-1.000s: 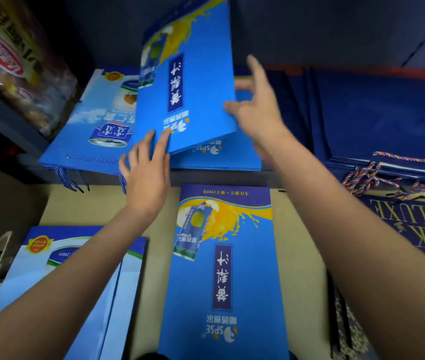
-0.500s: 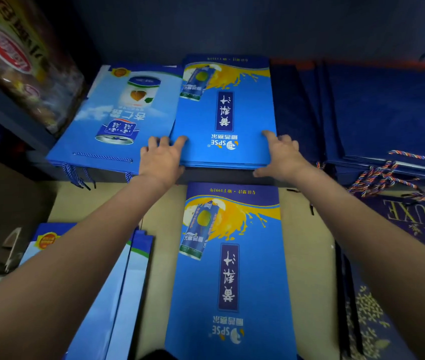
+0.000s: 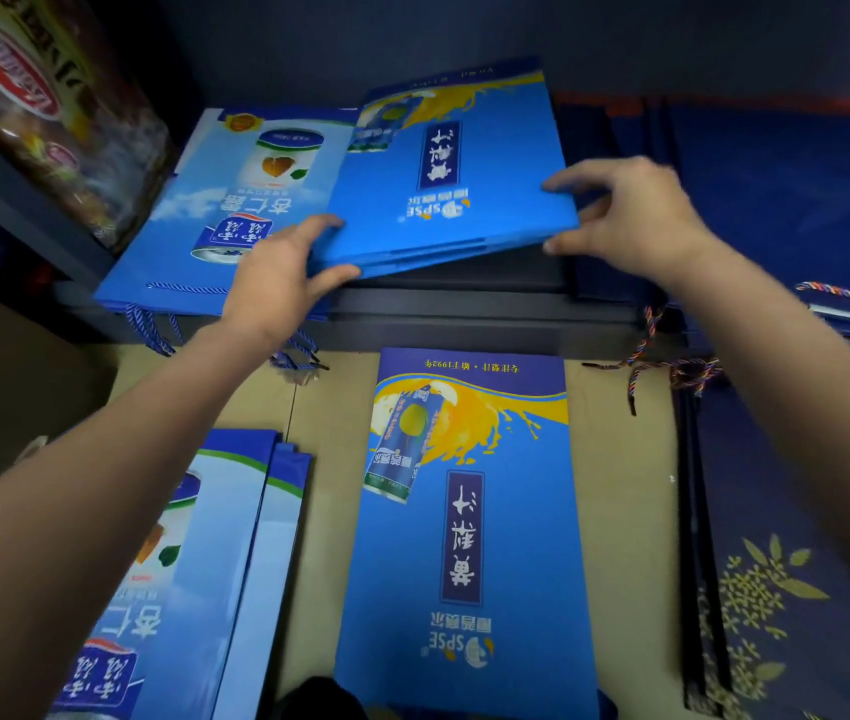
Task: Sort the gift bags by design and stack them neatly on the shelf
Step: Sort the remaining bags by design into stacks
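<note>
Head view: two hands [image 3: 277,272] [image 3: 630,220] grip one orange-splash bag stack [image 3: 454,200].

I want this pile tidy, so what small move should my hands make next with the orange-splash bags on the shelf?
Probably lower the orange-splash stack flat and nudge it square. The left hand and right hand hold its near corners lifted, tilted, overlapping the almond-design stack.

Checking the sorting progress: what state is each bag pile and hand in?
Shelf orange-splash stack: near edge lifted, tilted.
Shelf almond stack: flat.
Navy stack: flat.
Floor orange-splash bag: flat, unshelved.
Left hand: grips stack corner.
Right hand: pinches stack corner.
</note>
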`<state>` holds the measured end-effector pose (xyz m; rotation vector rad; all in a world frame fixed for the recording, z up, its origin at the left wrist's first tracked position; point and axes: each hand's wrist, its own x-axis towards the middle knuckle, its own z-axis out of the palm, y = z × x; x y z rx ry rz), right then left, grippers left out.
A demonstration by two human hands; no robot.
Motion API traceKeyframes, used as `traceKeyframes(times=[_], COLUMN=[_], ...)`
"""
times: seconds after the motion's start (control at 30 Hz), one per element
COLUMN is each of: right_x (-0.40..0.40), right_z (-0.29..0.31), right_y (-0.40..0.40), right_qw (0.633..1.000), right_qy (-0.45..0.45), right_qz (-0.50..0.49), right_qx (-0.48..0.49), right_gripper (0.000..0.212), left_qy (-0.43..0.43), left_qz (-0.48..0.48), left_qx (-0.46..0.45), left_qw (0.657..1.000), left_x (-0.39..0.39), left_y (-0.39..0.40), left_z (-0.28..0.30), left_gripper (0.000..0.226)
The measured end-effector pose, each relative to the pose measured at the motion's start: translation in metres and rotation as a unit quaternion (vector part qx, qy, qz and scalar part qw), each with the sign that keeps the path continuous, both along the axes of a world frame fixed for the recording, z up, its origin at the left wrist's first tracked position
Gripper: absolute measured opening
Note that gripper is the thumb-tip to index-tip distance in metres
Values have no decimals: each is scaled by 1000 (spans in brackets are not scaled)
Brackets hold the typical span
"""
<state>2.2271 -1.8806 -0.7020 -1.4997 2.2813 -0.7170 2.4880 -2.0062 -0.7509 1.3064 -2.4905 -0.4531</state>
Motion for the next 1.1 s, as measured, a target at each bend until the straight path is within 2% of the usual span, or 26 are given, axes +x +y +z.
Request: traceKeyframes(times=[0.07,0.17,0.2,0.23,0.3,0.37,0.4,0.47,0.53,0.63,0.7,0.77,0.8,0.83,0.9,0.97,1.03,1.1], right_x=[1,4,6,10,27,46,54,67,80,92,89,86,86,87,93,94,91,86], right_z=[5,-14,-25,-37,-63,-94,-111,-137,-150,-148,-144,-142,-143,-145,-141,-133,-122,-104], right_y=[1,13,22,34,66,104,122,148,156,147,145,151,158,166,190,218,239,241], right_qw=[1000,997,996,997,996,982,969,937,912,851,814,802,804,810,824,845,888,924], right_qy=[-2,31,38,34,-23,-118,-161,-217,-310,-458,-497,-510,-512,-507,-489,-458,-386,-313], right_qz=[7,14,4,-14,-81,-139,-155,-173,-189,-234,-287,-297,-286,-278,-275,-269,-244,-217], right_qx=[2,72,86,75,24,50,108,211,193,106,89,92,98,97,80,59,62,41], right_gripper=[57,50,45,40,36,46,58,83,92,83,81,79,74,67,61,62,73,80], left_qy=[0,-64,-65,-52,-21,-48,-83,-147,-149,-99,-30,78,94,79,42,43,69,148], left_qz=[6,3,-9,-29,-78,-59,-22,65,100,152,203,252,255,238,181,110,61,38], left_qx=[-8,10,-10,-31,-44,73,151,281,347,395,449,498,502,490,451,398,366,339], left_qw=[1000,998,998,998,996,994,985,946,921,901,870,826,821,835,873,910,926,928], left_x=[0,-5,-5,-3,5,17,23,30,27,16,14,13,13,12,14,22,32,36], left_y=[0,9,19,32,71,118,139,165,175,169,162,165,172,182,205,232,254,260], left_z=[3,-4,-11,-22,-46,-73,-85,-104,-112,-111,-109,-103,-100,-97,-88,-78,-59,-40], left_gripper=[52,48,42,37,41,48,55,73,76,79,83,72,65,69,85,89,86,79])
